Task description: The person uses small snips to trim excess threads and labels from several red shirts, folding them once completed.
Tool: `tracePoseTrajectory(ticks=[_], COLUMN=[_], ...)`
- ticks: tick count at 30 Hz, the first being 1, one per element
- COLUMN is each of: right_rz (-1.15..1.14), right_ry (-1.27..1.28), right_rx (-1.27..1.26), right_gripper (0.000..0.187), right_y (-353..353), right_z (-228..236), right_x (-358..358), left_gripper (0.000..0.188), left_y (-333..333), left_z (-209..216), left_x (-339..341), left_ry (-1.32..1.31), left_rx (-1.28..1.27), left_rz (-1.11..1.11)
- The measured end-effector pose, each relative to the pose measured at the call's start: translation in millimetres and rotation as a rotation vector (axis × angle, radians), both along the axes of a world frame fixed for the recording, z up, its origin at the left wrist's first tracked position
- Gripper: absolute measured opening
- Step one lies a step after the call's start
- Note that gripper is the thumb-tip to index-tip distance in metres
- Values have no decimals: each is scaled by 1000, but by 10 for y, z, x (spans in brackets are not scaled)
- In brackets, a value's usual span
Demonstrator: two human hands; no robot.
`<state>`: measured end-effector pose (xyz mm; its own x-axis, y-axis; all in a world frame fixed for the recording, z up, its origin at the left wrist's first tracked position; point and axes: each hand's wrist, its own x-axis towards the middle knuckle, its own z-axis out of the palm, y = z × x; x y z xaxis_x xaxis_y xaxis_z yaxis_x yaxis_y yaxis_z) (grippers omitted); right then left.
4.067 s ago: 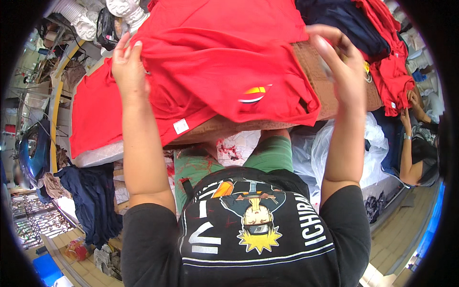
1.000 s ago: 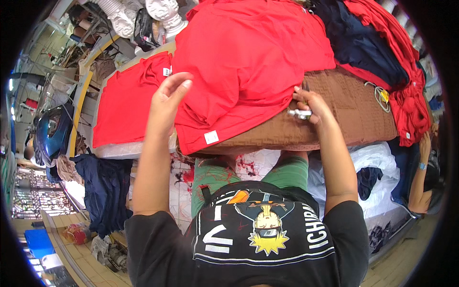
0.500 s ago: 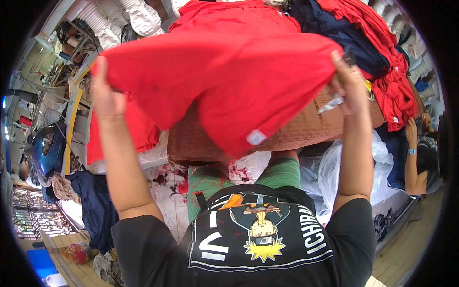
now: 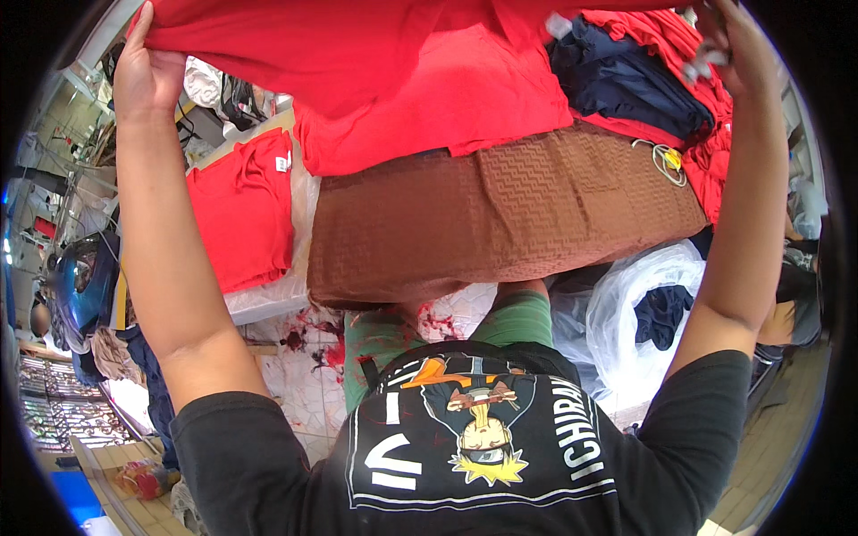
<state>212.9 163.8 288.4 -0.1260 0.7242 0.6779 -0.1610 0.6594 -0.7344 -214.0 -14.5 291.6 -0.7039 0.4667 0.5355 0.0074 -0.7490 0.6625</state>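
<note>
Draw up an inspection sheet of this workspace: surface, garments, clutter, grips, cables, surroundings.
Surface: textured brown fabric cover, bright red cloth along its far side.
Garments: raised red fabric garment, cut off by the frame; flat red garment with white tag, left; crumpled navy cloth, far right.
Clutter: red and dark thread scraps on pale floor; translucent white plastic bag.
Grips: left grip holds the raised garment; right grip has a blurred silvery item, garment contact unclear.
Cables: pale looped cord, type unclear.
Surroundings: another person, right edge, partly hidden.

A red garment [image 4: 331, 54] is held up, spread wide.
</note>
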Motion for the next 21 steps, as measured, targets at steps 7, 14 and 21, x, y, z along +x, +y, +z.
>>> tracePoseTrajectory(ticks=[7,14,21], right_rz=[-134,-5,32], right_ry=[-323,-853,-700], right_rx=[-473,-730,-791], right_gripper=[31,35,32], right_y=[87,166,189], right_z=[-1854,-2930,-2905], right_x=[623,791,672], left_gripper=[50,36,55], left_y=[-605,-1077,-955], left_z=[-1897,-3175,-3003], left_x=[457,670,688], left_ry=[308,367,712], left_rx=[-527,-1227,-1662], left_rz=[-76,-90,-58])
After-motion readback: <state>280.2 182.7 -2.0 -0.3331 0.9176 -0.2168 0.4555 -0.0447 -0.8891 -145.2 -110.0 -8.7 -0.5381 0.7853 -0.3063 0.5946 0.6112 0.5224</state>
